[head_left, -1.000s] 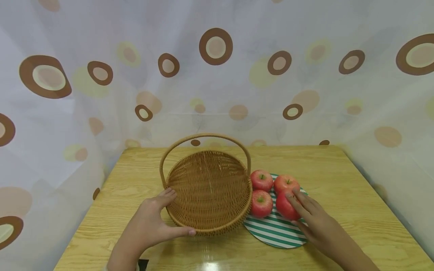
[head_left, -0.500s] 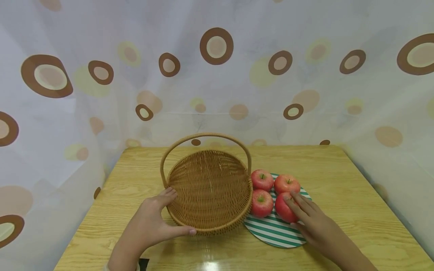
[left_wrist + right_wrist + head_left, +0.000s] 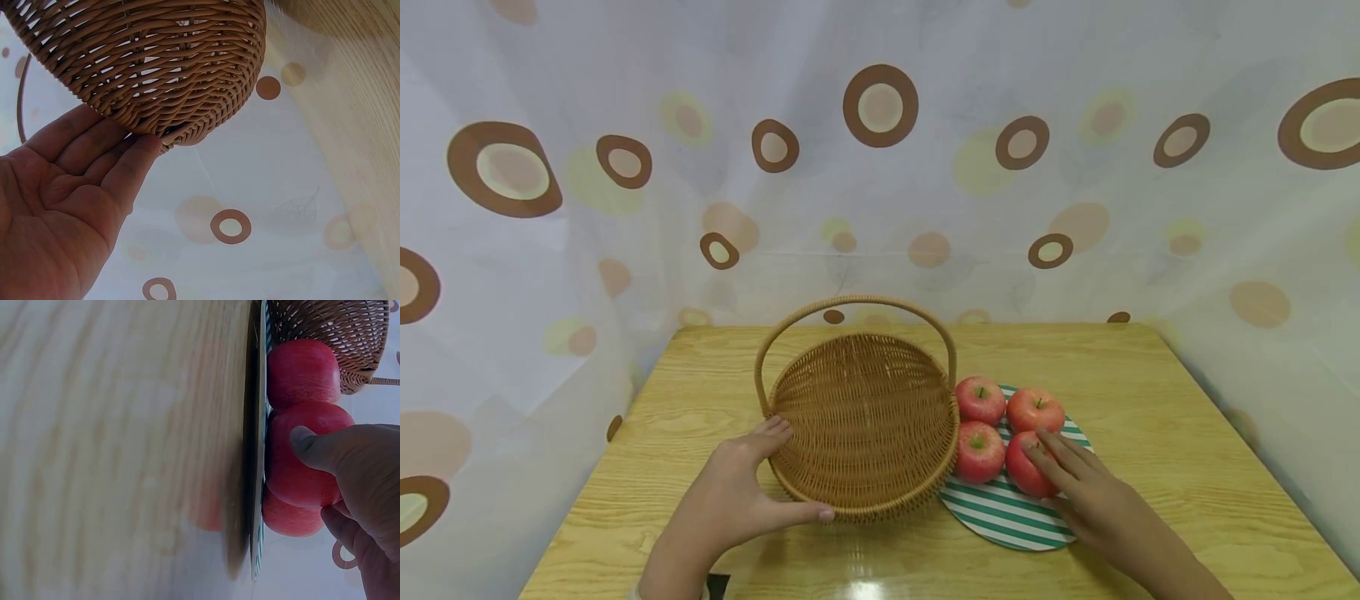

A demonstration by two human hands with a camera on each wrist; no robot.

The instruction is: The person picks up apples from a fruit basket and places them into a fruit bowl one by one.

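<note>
A brown wicker basket with a tall arched handle stands in the middle of the table, its inside bare. My left hand holds its rim, fingers at the left side and thumb along the front edge. In the left wrist view, the fingertips are partly hidden by the basket weave. Right of the basket, several red apples lie on a round green-and-white striped board. My right hand grips the front right apple, fingers over its top, thumb against its side.
A back left apple, a front left apple and a back right apple sit close together. The wooden table extends to the right. A patterned curtain hangs behind and at both sides.
The apple under my right hand has moved slightly left across the striped board, and the hand has moved with it. My left hand and the basket have stayed put.
</note>
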